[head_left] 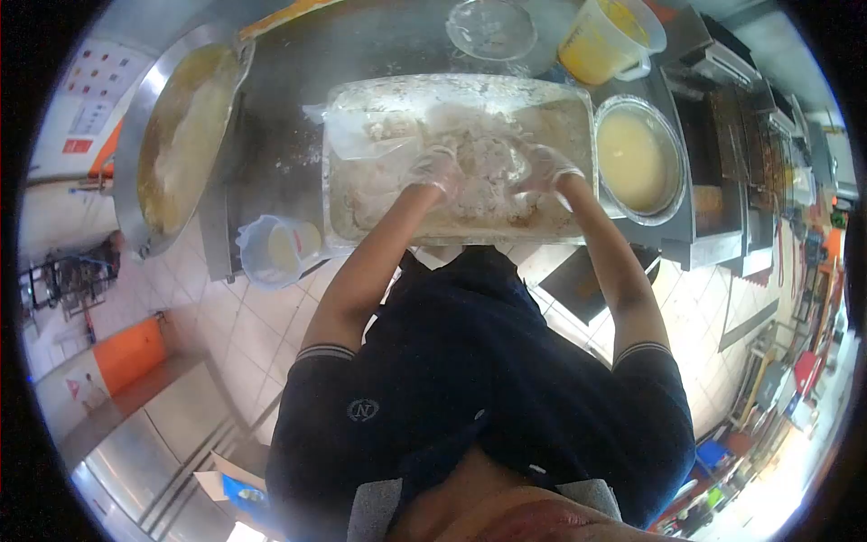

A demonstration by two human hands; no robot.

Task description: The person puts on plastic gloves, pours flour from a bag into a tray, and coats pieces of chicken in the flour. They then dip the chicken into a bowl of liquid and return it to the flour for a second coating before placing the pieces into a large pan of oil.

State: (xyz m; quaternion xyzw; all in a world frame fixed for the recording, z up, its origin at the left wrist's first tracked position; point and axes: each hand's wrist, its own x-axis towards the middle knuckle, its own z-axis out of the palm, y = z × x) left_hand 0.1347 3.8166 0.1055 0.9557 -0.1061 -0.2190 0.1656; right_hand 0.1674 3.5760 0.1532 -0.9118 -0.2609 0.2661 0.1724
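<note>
A large rectangular tub (339, 212) holds pale flour (542, 117) with floury lumps in it. My left hand (435, 172), in a clear plastic glove, reaches into the middle of the tub; its fingertips are lost in the flour and blur. My right hand (546, 173), gloved the same way, is to the right of a flour-coated heap (488, 163), its fingers apart and turned towards the heap. What the heap is made of cannot be made out under the coating. A translucent plastic piece (370, 140) is at the tub's upper left.
Right of the tub stands a round metal bowl (641, 161) of pale yellow liquid. Behind it is a jug (610, 41) with yellow contents, beside a clear round lid (492, 29). A measuring jug (280, 251) is at front left; a wide pan of oil (185, 135) stands far left.
</note>
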